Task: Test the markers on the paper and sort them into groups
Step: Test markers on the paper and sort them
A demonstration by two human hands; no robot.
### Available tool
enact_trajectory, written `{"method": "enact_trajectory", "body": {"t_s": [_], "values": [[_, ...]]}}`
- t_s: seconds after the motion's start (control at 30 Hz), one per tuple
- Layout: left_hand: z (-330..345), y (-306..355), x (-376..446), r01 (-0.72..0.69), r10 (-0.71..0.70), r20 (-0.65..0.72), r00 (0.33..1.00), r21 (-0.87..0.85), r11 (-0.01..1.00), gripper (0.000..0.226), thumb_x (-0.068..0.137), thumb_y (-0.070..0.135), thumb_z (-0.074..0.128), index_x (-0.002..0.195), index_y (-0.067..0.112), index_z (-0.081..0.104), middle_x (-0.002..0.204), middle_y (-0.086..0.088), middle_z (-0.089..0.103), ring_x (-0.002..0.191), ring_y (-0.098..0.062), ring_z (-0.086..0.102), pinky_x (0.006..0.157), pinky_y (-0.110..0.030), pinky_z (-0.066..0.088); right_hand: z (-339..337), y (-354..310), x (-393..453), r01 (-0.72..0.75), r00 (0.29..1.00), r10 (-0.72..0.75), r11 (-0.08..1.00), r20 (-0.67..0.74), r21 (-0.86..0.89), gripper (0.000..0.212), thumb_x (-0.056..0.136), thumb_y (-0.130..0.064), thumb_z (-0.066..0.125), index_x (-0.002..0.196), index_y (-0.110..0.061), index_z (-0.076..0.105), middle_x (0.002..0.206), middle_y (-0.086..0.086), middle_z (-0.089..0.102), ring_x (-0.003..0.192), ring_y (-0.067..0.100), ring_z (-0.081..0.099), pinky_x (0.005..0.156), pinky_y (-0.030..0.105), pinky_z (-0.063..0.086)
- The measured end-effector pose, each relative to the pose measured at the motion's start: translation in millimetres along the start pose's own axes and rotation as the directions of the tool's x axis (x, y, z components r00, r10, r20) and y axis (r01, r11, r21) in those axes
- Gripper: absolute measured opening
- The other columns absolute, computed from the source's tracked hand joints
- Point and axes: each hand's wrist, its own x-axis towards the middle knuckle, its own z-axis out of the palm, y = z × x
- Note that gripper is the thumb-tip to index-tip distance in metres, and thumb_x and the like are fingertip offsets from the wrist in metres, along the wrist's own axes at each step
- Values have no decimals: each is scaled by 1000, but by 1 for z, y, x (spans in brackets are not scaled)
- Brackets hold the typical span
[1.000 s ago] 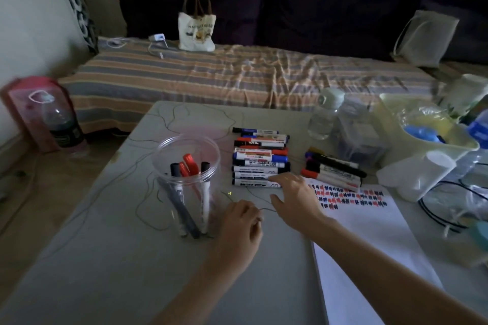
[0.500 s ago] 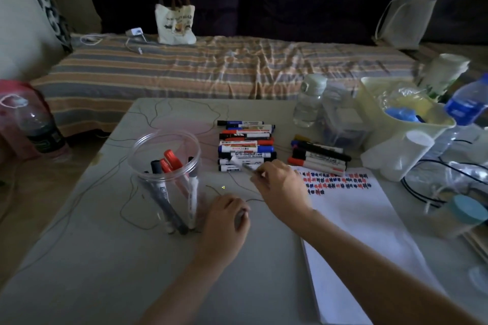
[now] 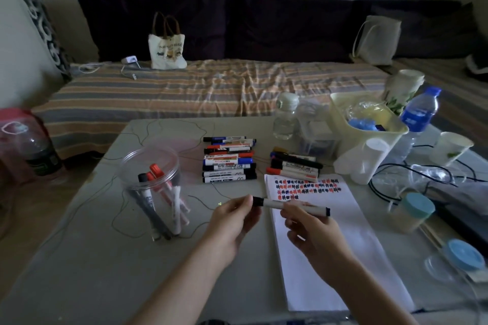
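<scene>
White marker point(image 3: 290, 206) held level, left hand point(image 3: 232, 221) pinching its black cap, right hand point(image 3: 311, 232) gripping the barrel, paper point(image 3: 330, 245) just beneath the grip

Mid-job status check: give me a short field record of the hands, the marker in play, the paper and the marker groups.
left hand: pinches the black cap end of the held marker
right hand: grips the marker's white barrel
held marker: lies level above the paper's left edge, cap still on
paper: red, blue and black test marks near its top
clear jar: red and black markers standing inside
left row: markers lying side by side
right group: few markers at the paper's top edge
</scene>
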Motion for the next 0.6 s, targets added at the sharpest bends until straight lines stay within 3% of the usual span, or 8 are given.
{"method": "enact_trajectory", "body": {"t_s": [0.13,0.27,0.37,0.47,0.53,0.6], "values": [[20,9,-7,29,-28,9,1000,-97,995,16,96,11,55,103,-2,62,93,-16,74,85,-23,68,81,-31,58,-17,-5,-3,-143,988,132,977,81,158,26,85,-31,73,97,-7,75,96,14,75,65,14,63,57,26,51],[34,7,-6,-61,61,7,998,-5,998,14,98,15,53,101,7,64,94,-8,76,98,-19,70,79,-29,55,-32,-3,-3,-101,982,127,978,137,-182,17,91,-25,68,97,-12,78,96,11,75,68,12,62,65,26,52],[41,0,-5,-86,82,71,994,59,995,17,96,14,57,108,6,66,100,-8,75,97,-16,71,75,-25,53,-29,-2,1,-54,980,102,962,169,-267,23,97,-29,61,97,-13,77,74,1,68,60,11,52,58,24,46],[46,-6,-3,-100,97,34,995,97,990,19,93,12,61,107,3,69,102,-11,74,96,-19,70,75,-25,54,-24,2,3,44,987,11,942,159,-334,26,98,-30,58,97,-12,76,65,-2,58,53,9,44,49,21,38],[48,-10,1,-105,107,-13,994,88,991,18,92,9,62,105,0,69,101,-14,74,96,-21,70,84,-30,56,-24,6,5,159,987,-114,830,117,-534,29,97,-33,57,88,-13,75,62,-1,57,51,10,43,50,24,39],[53,-12,5,-101,106,-54,993,85,991,18,92,9,61,105,-1,69,100,-15,74,96,-21,70,89,-34,55,-24,10,7,278,952,-283,635,118,-721,33,97,-35,56,77,-15,72,53,-9,56,45,6,43,47,22,37]]}}
